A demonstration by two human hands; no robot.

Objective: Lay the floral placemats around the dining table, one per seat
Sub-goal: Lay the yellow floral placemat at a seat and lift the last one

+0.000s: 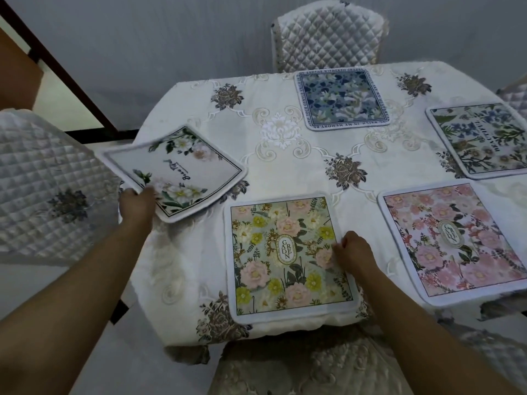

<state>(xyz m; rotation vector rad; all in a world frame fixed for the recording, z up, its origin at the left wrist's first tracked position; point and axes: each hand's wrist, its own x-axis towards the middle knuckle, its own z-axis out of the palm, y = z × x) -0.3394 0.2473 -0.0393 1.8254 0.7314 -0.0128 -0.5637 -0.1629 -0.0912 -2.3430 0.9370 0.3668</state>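
Left hand (137, 206) gripped a corner of the white placemat (174, 172), tilted at frame's mid-left on the table (285, 172), w/ right hand (353, 252) curled on the green placemat (288, 255), bottom ctr, its grip impossible to tell.

Green-yellow floral placemat (291, 255); pink (456, 243); blue (343, 98); white tablecloth (285, 155).

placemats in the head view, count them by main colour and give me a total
white placemat: 1
green and yellow placemat: 1
pink placemat: 1
blue placemat: 1
cream placemat with blue and green plants: 1
total: 5
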